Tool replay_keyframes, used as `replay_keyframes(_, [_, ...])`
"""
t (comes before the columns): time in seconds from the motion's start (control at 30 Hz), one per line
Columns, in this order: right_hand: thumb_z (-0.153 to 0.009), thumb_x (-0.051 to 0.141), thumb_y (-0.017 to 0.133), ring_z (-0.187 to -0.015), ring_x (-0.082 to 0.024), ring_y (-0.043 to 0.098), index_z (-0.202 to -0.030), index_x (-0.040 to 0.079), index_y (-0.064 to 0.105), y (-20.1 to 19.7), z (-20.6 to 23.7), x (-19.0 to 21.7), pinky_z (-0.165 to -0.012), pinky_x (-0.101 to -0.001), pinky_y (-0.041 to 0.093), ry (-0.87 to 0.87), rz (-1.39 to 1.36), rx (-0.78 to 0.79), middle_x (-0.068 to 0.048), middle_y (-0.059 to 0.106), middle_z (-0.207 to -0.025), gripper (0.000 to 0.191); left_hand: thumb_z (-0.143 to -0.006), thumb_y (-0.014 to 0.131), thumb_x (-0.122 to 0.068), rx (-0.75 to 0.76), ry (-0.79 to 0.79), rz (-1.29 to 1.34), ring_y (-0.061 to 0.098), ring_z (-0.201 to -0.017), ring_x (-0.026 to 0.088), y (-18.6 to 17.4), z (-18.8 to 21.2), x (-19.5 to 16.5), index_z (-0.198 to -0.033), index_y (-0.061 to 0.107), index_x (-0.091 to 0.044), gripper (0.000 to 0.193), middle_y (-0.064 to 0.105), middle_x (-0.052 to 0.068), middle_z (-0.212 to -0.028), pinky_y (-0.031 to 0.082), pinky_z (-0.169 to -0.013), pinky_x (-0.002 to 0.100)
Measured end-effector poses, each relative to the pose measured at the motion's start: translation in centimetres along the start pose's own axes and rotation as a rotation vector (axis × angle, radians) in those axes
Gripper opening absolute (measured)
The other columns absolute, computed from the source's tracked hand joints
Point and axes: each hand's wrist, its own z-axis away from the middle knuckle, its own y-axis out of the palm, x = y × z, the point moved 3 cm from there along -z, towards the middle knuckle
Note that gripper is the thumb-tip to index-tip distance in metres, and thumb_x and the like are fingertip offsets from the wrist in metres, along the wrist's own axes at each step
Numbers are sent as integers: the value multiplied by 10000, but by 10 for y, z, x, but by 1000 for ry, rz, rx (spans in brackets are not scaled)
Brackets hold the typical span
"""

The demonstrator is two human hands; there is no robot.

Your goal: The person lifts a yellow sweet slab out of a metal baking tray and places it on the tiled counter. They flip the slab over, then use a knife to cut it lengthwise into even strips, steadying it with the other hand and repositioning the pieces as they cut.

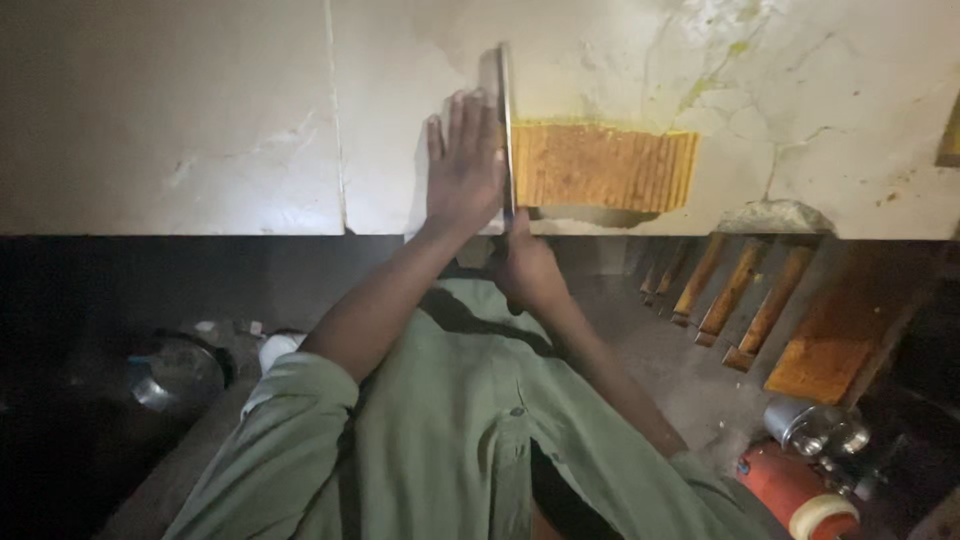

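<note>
The left hand [463,165] lies flat and open on the pale, cracked worktop [170,120], fingers stretched together and pointing away from the body, its outer edge pressed against the side of a long knife [506,125]. The knife stands on edge, a thin grey blade running straight away from the person just to the right of that hand, its tip reaching beyond the fingertips. The right hand [527,268] sits nearer the body, just behind and to the right of the left wrist, closed around the knife's handle at the worktop's front edge. Directly right of the blade and touching it lies a slab of orange-brown sweet [603,167], a flat rectangular block with a grainy top, yellowish edges and fine parallel score lines that run the same way as the blade and grow plainest toward its far right end. Yellow-green smears stain the worktop beyond the slab. Below the worktop's edge, to the right of the right hand, several long orange bars [745,295] lean side by side in the dark, and a red cylinder [795,492] lies lower still.
</note>
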Motion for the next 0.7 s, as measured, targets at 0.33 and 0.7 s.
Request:
replay_keyframes(0.33, [-933, 89, 691, -889, -503, 688, -1443, -24, 370, -81, 75, -43, -728, -522, 558, -741, 200, -425, -298, 673, -1074, 614, -867, 711, -212, -245, -14, 177, 376, -1394, 552, -23, 1, -8, -1165, 600, 76, 429, 450, 355, -1423, 305, -1205, 600])
replay_keyframes(0.7, [-919, 149, 689, -822, -347, 750, -1170, 3, 494, -221, 21, -178, -689, -447, 581, -242, -2, -538, -211, 731, -908, 350, -1039, 666, -220, -362, 31, 130, 425, -1468, 429, -107, -116, -34, -1453, 493, -93, 466, 361, 222, -1645, 412, -1213, 466])
